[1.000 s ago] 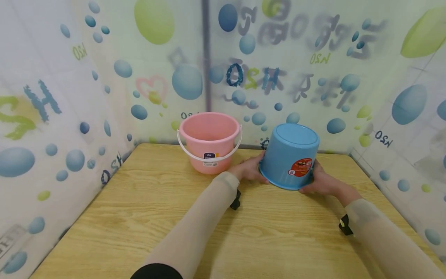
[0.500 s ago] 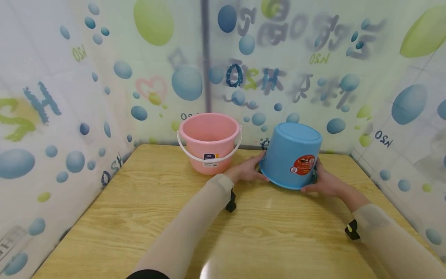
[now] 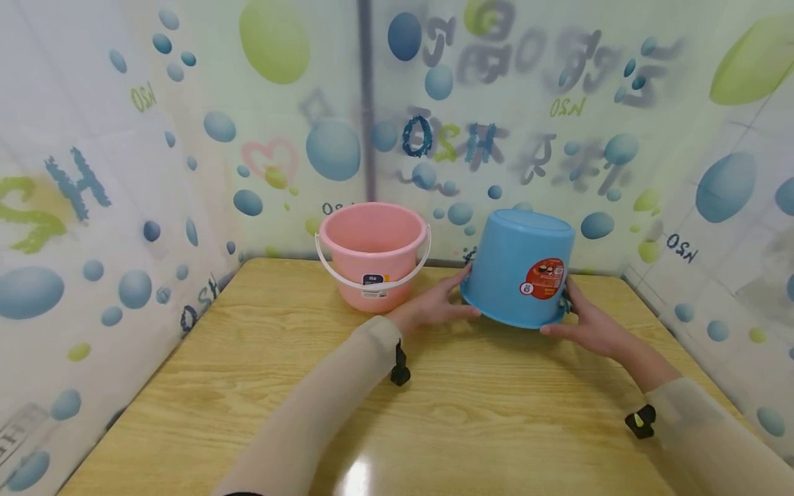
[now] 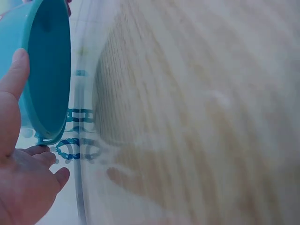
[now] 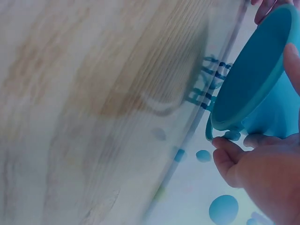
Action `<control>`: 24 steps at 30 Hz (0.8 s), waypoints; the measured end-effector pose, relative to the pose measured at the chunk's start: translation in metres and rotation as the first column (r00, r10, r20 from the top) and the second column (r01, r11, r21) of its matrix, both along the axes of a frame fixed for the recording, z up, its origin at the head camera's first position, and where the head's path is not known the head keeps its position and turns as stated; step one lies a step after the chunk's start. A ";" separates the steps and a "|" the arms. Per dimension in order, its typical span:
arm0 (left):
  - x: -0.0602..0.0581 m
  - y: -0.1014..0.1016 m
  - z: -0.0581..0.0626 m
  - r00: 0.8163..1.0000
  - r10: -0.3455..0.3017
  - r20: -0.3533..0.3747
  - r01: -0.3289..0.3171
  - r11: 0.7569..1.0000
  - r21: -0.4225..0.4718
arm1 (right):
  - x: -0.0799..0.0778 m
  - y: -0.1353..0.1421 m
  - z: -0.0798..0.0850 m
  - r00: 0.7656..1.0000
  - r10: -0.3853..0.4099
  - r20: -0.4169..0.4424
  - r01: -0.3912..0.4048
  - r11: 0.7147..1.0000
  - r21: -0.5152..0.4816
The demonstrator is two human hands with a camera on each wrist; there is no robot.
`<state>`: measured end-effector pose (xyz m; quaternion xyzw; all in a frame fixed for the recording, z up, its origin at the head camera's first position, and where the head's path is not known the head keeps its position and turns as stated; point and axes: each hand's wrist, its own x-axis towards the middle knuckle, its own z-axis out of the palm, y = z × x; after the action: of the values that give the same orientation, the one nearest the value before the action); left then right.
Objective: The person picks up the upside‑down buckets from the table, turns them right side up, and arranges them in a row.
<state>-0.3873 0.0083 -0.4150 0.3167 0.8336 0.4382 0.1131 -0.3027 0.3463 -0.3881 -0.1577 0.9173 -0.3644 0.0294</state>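
Note:
A blue bucket [image 3: 499, 269] hangs upside down and slightly tilted above the wooden table [image 3: 459, 413], right of centre in the head view. My left hand [image 3: 434, 303] grips its left rim, thumb in front and fingers behind. On the opposite side my right hand [image 3: 595, 329] holds the rim in the same manner. Both wrist views look into the hollow of the blue bucket [image 4: 49, 70], with a gap between rim and tabletop. Its handle [image 5: 209, 129] hangs at the far side in the right wrist view. A red label [image 3: 546, 279] faces me.
A pink bucket [image 3: 372, 265] stands upright at the table's back, left of the blue one, its white handle [image 3: 403, 281] lowered across the front. Patterned curtain walls [image 3: 279, 103] border the table at the back and both sides.
Both hands have raised the blue bucket slightly off the table and shifted it a little right. Its tilt has changed, showing less of its base. The pink bucket has stayed in place.

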 end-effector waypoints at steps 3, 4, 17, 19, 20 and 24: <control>0.004 -0.003 0.001 0.999 -0.001 -0.043 0.002 1.000 0.016 | 0.005 -0.001 0.001 1.000 0.009 -0.013 -0.010 1.000 -0.013; 0.006 -0.005 0.002 0.998 0.003 -0.056 -0.002 1.000 0.017 | 0.006 -0.002 0.002 1.000 0.010 -0.013 -0.010 1.000 -0.013; 0.025 -0.010 0.012 0.994 0.109 -0.033 -0.105 0.989 0.104 | 0.027 -0.011 0.009 1.000 -0.005 -0.016 0.005 1.000 0.003; 0.027 -0.011 0.014 0.990 0.132 -0.051 -0.126 0.986 0.108 | 0.029 -0.014 0.010 1.000 -0.004 -0.024 0.004 1.000 0.000; 0.028 -0.011 0.014 0.988 0.139 -0.061 -0.131 0.985 0.113 | 0.030 -0.015 0.010 1.000 -0.004 -0.027 0.004 1.000 -0.004; 0.030 -0.013 0.016 0.984 0.155 -0.090 -0.141 0.979 0.146 | 0.032 -0.020 0.012 0.999 0.002 -0.048 -0.003 1.000 -0.027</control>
<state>-0.3572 -0.0050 -0.3991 0.2826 0.8269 0.4860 0.0155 -0.2704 0.3266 -0.3758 -0.1679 0.9126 -0.3727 0.0057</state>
